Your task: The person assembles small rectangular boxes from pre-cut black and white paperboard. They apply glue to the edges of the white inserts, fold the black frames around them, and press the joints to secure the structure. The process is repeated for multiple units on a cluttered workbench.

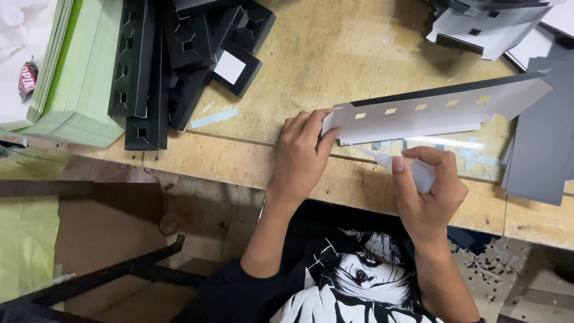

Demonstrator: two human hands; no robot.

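My left hand (303, 152) pinches the left end of a long folded card strip (430, 110), white inside and black outside, with a row of small square holes. The strip lies tilted over the wooden table (335, 54). My right hand (427, 191) grips a small white squeeze bottle (412, 170) whose thin nozzle points left under the lower edge of the strip, close to my left thumb.
Several folded black card pieces (179, 54) are heaped at the upper left beside a stack of green sheets (78, 78). Grey sheets (538, 143) lie at the right, more white and black card (490, 27) at the top right. A black frame (119, 269) stands below the table edge.
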